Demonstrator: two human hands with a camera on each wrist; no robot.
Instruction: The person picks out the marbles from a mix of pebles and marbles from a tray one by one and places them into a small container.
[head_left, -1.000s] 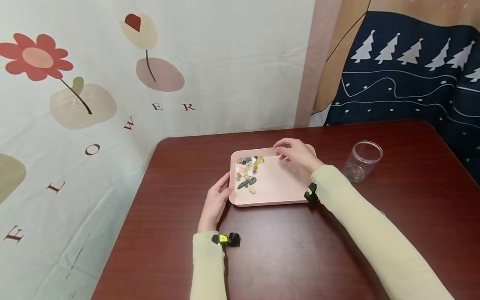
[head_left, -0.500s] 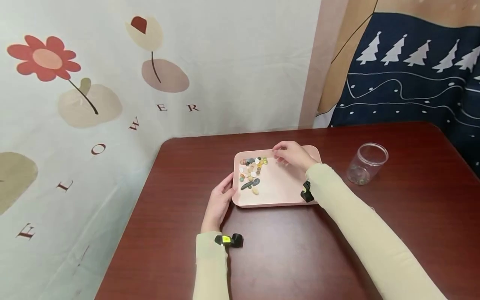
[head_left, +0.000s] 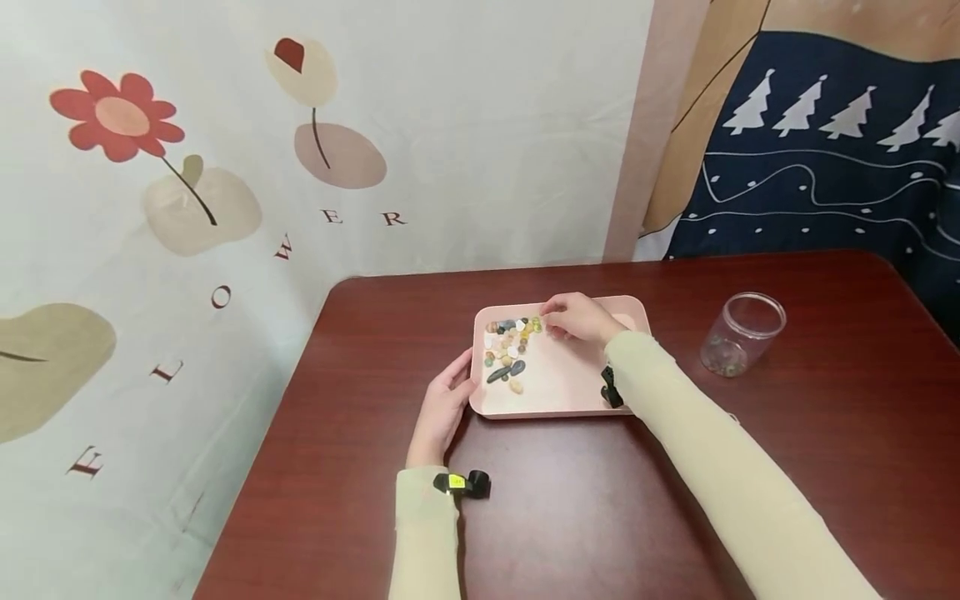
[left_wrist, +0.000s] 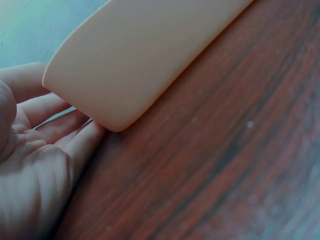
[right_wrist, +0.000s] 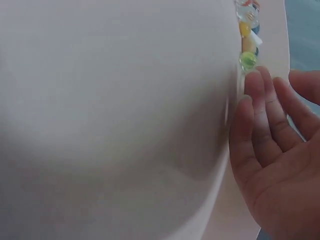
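A pink rectangular tray (head_left: 558,392) lies on the table, with small coloured stones and beads (head_left: 512,340) gathered along its left side. My left hand (head_left: 441,408) rests against the tray's left side; in the left wrist view its extended fingers (left_wrist: 60,125) touch the outer wall near the corner. Over the tray's far part is my right hand (head_left: 579,318), its fingers lightly bent. The right wrist view shows those fingertips right beside a yellow-green bead (right_wrist: 248,60) at the end of a row, with nothing visible between fingers and thumb.
A clear plastic jar (head_left: 742,333) with some small pieces at its bottom stands right of the tray. The dark red-brown table (head_left: 555,500) meets a flower-printed cloth (head_left: 480,167) behind and at left. A navy tree-patterned cloth (head_left: 817,183) hangs at back right.
My right hand has moved left and slightly nearer across the tray, up to the yellow-green beads. The left hand stays at the tray's side. The whole head view has shifted a little.
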